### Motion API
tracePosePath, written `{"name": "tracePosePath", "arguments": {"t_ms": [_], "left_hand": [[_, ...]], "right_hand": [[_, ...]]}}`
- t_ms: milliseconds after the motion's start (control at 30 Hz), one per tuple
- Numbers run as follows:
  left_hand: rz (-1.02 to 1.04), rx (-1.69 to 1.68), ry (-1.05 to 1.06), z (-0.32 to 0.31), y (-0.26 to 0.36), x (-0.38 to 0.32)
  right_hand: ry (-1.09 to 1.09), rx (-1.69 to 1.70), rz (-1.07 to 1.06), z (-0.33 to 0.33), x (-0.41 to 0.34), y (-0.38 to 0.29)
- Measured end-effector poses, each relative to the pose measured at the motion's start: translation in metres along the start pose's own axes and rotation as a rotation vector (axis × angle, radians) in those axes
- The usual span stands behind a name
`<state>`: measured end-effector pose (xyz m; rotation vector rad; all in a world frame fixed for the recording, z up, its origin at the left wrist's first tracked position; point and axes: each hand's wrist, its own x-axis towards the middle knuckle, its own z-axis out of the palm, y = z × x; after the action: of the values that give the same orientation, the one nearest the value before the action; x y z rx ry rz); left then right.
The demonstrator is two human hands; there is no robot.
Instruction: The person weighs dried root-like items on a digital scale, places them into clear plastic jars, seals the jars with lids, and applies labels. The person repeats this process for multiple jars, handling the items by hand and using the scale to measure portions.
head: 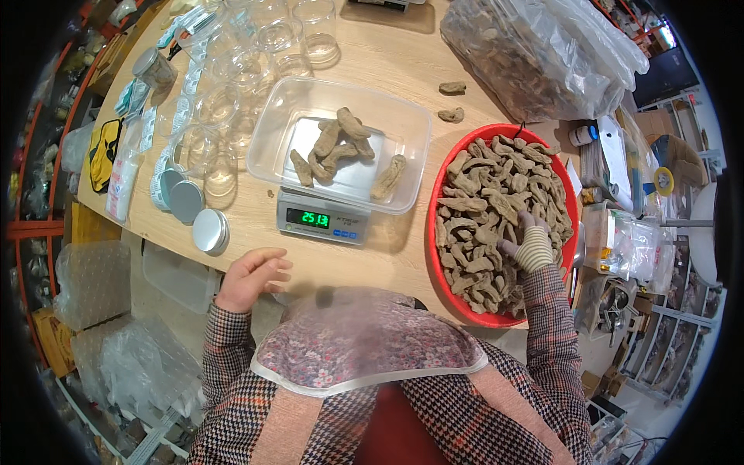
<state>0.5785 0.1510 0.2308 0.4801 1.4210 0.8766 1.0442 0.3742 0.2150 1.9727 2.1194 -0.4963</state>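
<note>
My right hand [528, 241], in a striped glove, reaches into a red basket [433, 256] heaped with dried brown roots [482, 203]. Its fingertips touch the pile; whether they grip a root is unclear. Bare and with fingers apart, my left hand [256, 278] hovers by the table's front edge and holds nothing. Between the hands stands a digital scale [322, 218] with a lit green display. On its pan sits a clear plastic tub [410, 139] with several roots [340, 142] in it, most grouped in the middle and one thick root [388, 176] apart at the right.
Several clear jars [221, 168] crowd the table's left side, with silver lids [210, 231] in front. One lidded jar [154, 67] holds contents. A big plastic bag [540, 64] of roots lies behind the basket. Two loose roots [451, 114] rest beside it. Supplies line the right edge.
</note>
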Motion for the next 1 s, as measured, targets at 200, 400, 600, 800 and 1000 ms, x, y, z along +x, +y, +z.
{"name": "tracePosePath", "arguments": {"t_ms": [200, 400, 600, 800, 1000], "left_hand": [[0.199, 0.327, -0.282, 0.095, -0.021, 0.033], [0.528, 0.807, -0.289, 0.222, 0.006, 0.11], [0.793, 1.139, -0.074, 0.299, 0.02, 0.171], [0.669, 1.396, -0.027, 0.33, 0.013, 0.188], [0.745, 1.32, -0.037, 0.315, 0.005, 0.2]], "right_hand": [[0.065, -0.018, -0.151, 0.001, 0.007, 0.04], [0.054, 0.041, -0.136, 0.013, 0.016, 0.061], [-0.029, -0.087, -0.09, 0.004, -0.014, 0.026], [-0.12, -0.01, -0.078, -0.005, 0.002, 0.037], [-0.034, 0.008, -0.115, 0.003, -0.002, 0.046]]}}
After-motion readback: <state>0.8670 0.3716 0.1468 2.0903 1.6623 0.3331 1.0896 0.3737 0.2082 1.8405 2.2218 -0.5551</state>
